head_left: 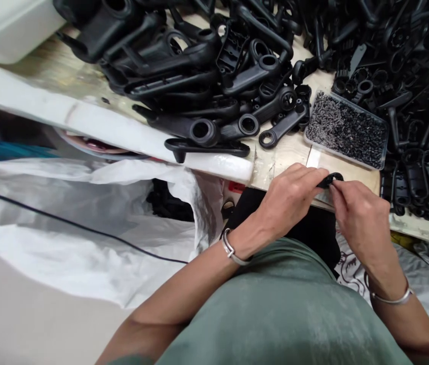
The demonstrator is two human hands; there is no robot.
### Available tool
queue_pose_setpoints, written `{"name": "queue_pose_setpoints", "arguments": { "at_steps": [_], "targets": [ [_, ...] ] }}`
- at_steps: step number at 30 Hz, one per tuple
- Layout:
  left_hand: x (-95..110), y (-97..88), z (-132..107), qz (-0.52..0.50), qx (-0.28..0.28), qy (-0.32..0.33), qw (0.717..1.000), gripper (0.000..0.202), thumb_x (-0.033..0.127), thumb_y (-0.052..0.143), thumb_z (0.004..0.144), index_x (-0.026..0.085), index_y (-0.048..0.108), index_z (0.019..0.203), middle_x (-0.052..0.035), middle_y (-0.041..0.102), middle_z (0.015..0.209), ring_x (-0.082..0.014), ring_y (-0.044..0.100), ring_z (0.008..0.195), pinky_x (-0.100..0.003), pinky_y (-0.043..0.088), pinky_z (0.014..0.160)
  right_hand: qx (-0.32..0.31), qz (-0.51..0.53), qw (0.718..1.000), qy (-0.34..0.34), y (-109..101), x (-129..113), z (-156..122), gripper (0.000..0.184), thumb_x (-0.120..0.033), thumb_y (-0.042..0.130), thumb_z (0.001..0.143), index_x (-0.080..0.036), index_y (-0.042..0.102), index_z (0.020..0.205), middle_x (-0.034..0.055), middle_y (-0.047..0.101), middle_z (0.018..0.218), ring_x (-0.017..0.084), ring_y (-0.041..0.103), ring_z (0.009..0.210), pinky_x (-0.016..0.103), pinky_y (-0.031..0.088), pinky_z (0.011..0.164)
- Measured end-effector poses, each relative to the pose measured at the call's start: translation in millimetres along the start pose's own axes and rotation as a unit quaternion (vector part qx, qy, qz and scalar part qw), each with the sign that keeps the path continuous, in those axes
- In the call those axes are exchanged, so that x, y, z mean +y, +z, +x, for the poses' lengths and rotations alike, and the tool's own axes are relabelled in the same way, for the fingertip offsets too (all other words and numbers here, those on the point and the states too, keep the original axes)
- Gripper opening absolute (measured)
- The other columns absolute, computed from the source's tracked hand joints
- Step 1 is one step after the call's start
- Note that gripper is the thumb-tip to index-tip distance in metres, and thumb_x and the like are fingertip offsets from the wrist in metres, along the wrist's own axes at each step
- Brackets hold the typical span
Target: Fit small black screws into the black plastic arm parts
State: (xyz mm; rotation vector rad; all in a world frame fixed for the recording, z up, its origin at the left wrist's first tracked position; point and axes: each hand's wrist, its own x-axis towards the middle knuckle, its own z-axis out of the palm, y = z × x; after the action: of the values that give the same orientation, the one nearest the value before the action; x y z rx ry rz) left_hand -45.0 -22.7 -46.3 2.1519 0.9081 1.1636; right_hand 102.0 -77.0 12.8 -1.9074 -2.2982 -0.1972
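Note:
My left hand [288,200] and my right hand [358,220] meet at the near edge of the workbench [286,157]. Both are closed on a small black plastic part [331,179], of which only a rounded end shows between the fingertips. Just beyond the hands stands a clear tray [346,129] full of small dark screws. A big heap of black plastic handle parts [214,76] with ring-shaped ends covers the bench behind it. Each wrist wears a metal bangle.
A white woven sack [85,223] lies open at the lower left, with a black cable [66,223] across it. A white tub [9,25] sits at the top left corner. More black parts [419,177] stand in rows at the right edge.

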Motion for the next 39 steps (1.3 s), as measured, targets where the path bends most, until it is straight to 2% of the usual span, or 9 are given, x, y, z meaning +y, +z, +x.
{"name": "queue_pose_setpoints", "arguments": {
  "at_steps": [2,4,8,12,17,23,31,39],
  "targets": [
    [-1,0.5,0,0.003,0.005,0.002,1.0,0.01,0.014,0.059,0.093,0.017,0.062,0.103,-0.0006,0.073,0.09,-0.0139,0.063,0.082,-0.025,0.05,0.074,0.012,0.071,0.997,0.032,1,6,-1,0.021,-0.022,0.051,0.097,-0.013,0.07,0.1,0.0105,0.074,0.089,0.021,0.07,0.077,0.033,0.052,0.07],
    [-1,1.1,-1,0.009,0.01,0.005,1.0,0.009,0.016,0.06,0.094,0.017,0.062,0.103,-0.0003,0.073,0.089,-0.0135,0.063,0.082,-0.024,0.051,0.073,0.007,0.119,0.99,0.075,1,11,-1,0.021,-0.025,0.054,0.095,-0.016,0.072,0.099,0.009,0.076,0.09,0.021,0.071,0.08,0.033,0.054,0.074],
    [-2,1.2,-1,0.02,0.01,0.007,1.0,0.009,0.017,0.06,0.095,0.017,0.062,0.103,0.0,0.073,0.089,-0.0131,0.064,0.082,-0.024,0.052,0.073,-0.035,0.171,0.971,0.164,-4,14,3,0.025,-0.033,0.057,0.092,-0.017,0.075,0.097,0.0064,0.075,0.08,0.02,0.071,0.069,0.032,0.053,0.068],
    [-2,0.6,-2,0.014,0.014,0.014,1.0,0.01,0.018,0.058,0.096,0.016,0.062,0.105,-0.0006,0.074,0.09,-0.0129,0.064,0.082,-0.024,0.053,0.073,-0.051,0.166,0.964,0.203,-5,12,7,0.027,-0.037,0.058,0.091,-0.017,0.076,0.092,0.0048,0.073,0.071,0.02,0.069,0.063,0.031,0.051,0.066],
    [-3,2.3,-3,0.001,0.019,0.016,1.0,0.01,0.018,0.058,0.095,0.014,0.062,0.104,-0.0017,0.073,0.089,-0.0133,0.063,0.081,-0.025,0.053,0.074,-0.048,0.138,0.97,0.195,-6,10,9,0.024,-0.033,0.059,0.089,-0.017,0.076,0.09,0.0047,0.074,0.071,0.02,0.07,0.062,0.03,0.05,0.065],
    [-2,-1.3,-2,0.002,-0.024,0.013,1.0,0.013,0.015,0.053,0.097,0.015,0.064,0.104,-0.0031,0.071,0.095,-0.0141,0.061,0.086,-0.026,0.052,0.08,-0.044,0.086,0.986,0.137,-10,6,12,0.022,-0.026,0.057,0.091,-0.014,0.075,0.09,0.0075,0.075,0.073,0.021,0.071,0.065,0.029,0.048,0.064],
    [3,-7.4,1,0.073,-0.102,0.034,0.991,0.032,0.009,0.036,0.099,0.016,0.067,0.104,-0.0086,0.065,0.106,-0.0177,0.053,0.088,-0.029,0.049,0.079,-0.096,0.084,0.983,0.131,-16,7,19,0.024,-0.026,0.055,0.092,-0.013,0.074,0.091,0.0062,0.07,0.063,0.02,0.066,0.056,0.029,0.043,0.058],
    [4,-6.7,4,0.109,-0.141,0.038,0.983,0.036,0.007,0.033,0.097,0.019,0.066,0.107,-0.0087,0.06,0.108,-0.0196,0.05,0.087,-0.031,0.047,0.077,-0.158,0.112,0.971,0.141,-23,12,27,0.021,-0.026,0.052,0.091,-0.017,0.069,0.083,0.0022,0.068,0.06,0.018,0.064,0.056,0.029,0.04,0.06]
  ]
}}
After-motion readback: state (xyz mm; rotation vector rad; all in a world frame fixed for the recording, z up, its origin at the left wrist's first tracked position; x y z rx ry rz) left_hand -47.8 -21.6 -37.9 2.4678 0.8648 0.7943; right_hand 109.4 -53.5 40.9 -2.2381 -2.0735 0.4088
